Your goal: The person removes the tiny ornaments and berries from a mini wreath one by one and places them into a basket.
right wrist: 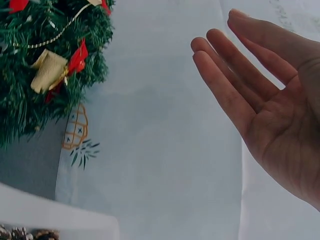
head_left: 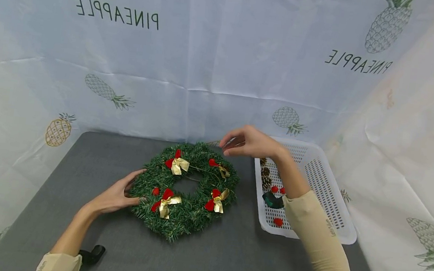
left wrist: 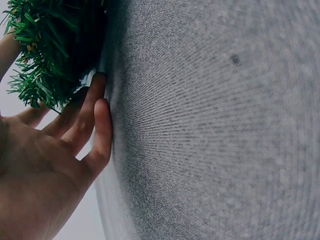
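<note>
A green Christmas wreath (head_left: 191, 220) lies on the dark grey table, dressed with several red-and-gold bows (head_left: 169, 204) and a red berry-like ball (head_left: 156, 191). A thin gold bead string (right wrist: 55, 40) crosses its top. At the wreath's left edge my left hand (head_left: 115, 193) holds the rim, thumb on the near side; the left wrist view shows the fingers (left wrist: 87, 117) reaching beneath the greenery. My right hand (head_left: 254, 143) is raised beyond the wreath's far right edge. In the right wrist view its fingers are relaxed and apart from the thumb, with nothing between them.
Right of the wreath stands a white perforated basket (head_left: 345, 228), partly behind my right forearm. It holds pine cones (head_left: 266, 181), red balls (head_left: 278, 222) and a dark green piece (head_left: 272, 200). Pineapple-printed cloth (head_left: 225, 65) hangs behind the table and along its sides.
</note>
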`<state>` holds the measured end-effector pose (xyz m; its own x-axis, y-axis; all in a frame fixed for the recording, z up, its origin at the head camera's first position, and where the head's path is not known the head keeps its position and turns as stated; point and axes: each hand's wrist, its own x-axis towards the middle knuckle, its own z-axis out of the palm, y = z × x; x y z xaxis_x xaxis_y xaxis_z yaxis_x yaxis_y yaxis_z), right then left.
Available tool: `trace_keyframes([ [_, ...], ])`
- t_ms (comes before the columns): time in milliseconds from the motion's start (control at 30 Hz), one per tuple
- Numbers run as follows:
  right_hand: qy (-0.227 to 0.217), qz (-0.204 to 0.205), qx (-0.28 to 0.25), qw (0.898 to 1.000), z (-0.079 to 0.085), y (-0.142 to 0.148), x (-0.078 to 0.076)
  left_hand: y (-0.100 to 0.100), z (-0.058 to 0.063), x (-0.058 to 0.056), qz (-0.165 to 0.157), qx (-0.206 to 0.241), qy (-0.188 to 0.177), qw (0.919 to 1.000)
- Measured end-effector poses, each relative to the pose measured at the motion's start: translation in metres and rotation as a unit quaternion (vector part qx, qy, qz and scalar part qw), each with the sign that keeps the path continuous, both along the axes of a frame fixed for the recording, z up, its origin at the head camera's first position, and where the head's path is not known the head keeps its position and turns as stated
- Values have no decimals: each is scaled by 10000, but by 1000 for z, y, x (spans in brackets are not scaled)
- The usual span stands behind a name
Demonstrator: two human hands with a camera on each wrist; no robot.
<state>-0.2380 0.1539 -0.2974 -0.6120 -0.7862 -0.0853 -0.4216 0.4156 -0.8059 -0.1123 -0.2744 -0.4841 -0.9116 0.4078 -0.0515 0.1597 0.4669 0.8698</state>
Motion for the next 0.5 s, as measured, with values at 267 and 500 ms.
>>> trace_keyframes([
  [267, 12, 311, -7, 9995, -4, -25, 1, 0, 0, 1, 19, -43, -56, 10000],
  [500, 60, 553, -74, 9984, -10, -48, 3, 1, 1, 0, 14, -37, -69, 10000],
])
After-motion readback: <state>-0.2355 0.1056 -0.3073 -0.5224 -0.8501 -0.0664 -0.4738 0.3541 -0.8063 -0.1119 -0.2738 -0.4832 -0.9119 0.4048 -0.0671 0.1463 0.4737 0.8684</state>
